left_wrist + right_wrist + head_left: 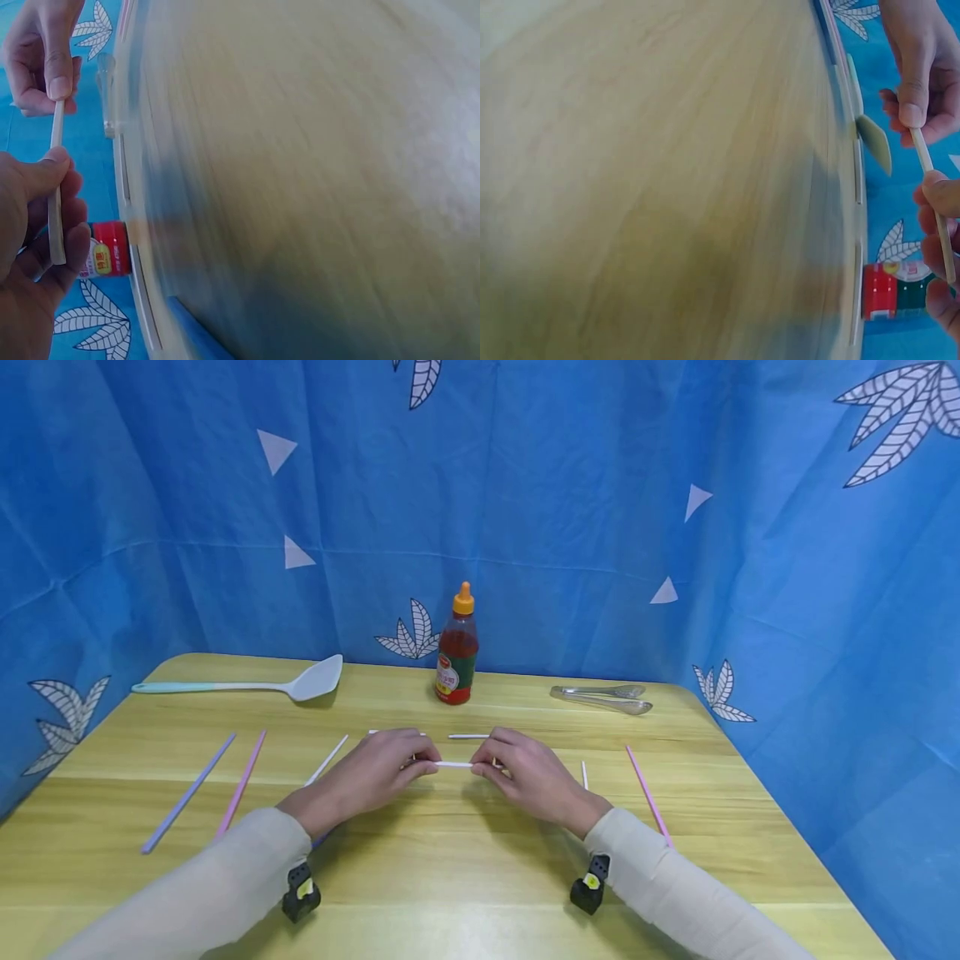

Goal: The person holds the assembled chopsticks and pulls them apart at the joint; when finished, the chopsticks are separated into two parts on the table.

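Observation:
A thin white stick [453, 764] is held level above the middle of the table, one end in each hand. My left hand [375, 770] pinches its left part between thumb and fingers, and my right hand [531, 777] pinches its right part. Seen in the left wrist view, the stick [56, 217] runs from the nearer left hand [34, 217] up to the right hand [45, 56]. In the right wrist view the stick [922, 154] crosses the right hand's fingers [943, 199]. Close behind the hands lies another white stick [468, 737], its right end hidden by the right hand.
At left lie a purple stick [187, 793], a pink stick [243, 781] and a white stick [327, 758]. A pink stick [648, 795] and a short white one [584, 774] are at right. Behind stand a spatula [315, 681], a sauce bottle [457, 660] and metal tongs [600, 697].

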`<state>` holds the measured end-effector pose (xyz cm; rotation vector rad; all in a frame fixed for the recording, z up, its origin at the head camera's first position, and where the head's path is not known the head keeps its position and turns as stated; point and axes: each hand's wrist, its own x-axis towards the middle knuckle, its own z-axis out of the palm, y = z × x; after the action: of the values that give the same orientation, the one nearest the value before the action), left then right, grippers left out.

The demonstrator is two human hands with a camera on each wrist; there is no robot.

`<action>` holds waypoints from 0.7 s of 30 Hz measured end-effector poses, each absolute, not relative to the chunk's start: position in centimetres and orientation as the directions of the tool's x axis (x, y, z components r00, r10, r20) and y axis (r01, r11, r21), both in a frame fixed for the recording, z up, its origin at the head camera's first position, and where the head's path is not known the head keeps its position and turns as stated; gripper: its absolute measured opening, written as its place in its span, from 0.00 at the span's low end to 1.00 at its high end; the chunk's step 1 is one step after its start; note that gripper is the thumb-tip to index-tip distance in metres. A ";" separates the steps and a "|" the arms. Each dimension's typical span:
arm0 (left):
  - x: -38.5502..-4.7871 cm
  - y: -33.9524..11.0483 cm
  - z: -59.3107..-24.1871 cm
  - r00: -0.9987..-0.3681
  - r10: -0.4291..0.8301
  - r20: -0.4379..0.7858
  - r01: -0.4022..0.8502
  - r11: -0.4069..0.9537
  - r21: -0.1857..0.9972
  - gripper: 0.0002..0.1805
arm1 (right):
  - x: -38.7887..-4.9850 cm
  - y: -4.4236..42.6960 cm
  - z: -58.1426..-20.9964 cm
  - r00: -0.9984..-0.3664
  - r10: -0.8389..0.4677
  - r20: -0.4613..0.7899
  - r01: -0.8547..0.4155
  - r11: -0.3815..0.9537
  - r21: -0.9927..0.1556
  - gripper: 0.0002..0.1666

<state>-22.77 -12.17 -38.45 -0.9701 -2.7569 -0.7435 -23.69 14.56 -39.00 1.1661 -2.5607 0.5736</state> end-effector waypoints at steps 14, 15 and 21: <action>-22.4 -11.6 -38.4 -0.828 0.514 0.226 0.554 0.682 0.478 0.06 | -23.5 14.3 -38.6 -0.702 -0.643 0.306 -0.707 0.573 -0.416 0.07; -22.3 -11.4 -38.4 -0.833 0.505 0.224 0.545 0.684 0.485 0.06 | -23.5 14.3 -38.6 -0.707 -0.638 0.305 -0.701 0.571 -0.427 0.07; -22.0 -10.9 -38.3 -0.855 0.471 0.218 0.511 0.690 0.512 0.08 | -23.5 14.0 -38.6 -0.720 -0.621 0.308 -0.684 0.565 -0.461 0.10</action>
<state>-22.04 -10.86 -38.29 -0.8221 -2.8240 -0.8870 -23.55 14.00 -38.61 1.1224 -2.6796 0.8627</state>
